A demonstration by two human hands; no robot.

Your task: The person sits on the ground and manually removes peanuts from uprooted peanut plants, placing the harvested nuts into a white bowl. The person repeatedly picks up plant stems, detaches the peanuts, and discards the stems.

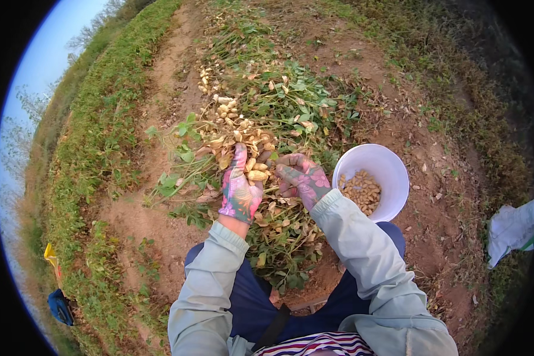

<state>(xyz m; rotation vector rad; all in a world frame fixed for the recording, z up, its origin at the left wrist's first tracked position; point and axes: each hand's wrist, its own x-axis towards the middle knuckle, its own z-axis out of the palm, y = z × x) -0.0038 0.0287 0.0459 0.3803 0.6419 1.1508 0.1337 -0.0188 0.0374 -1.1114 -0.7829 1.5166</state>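
My left hand (241, 189), in a pink and grey patterned glove, holds a cluster of peanut pods (257, 171) on a pulled peanut plant (191, 167). Its thumb points up over the roots. My right hand (301, 178), in a matching glove, is beside the cluster with its fingers curled; whether a pod lies between the fingertips cannot be told. To the right of it stands a white plastic bucket (394, 182) with loose peanut pods (360, 191) in its bottom. More pods (227, 108) on roots lie just beyond my left hand.
A row of pulled peanut plants (293, 95) runs ahead and down between my knees. Reddish bare soil (147, 231) borders it. A white sack (514, 229) lies far right. At the lower left are a blue bag (60, 307) and a yellow object (50, 254) near green plants.
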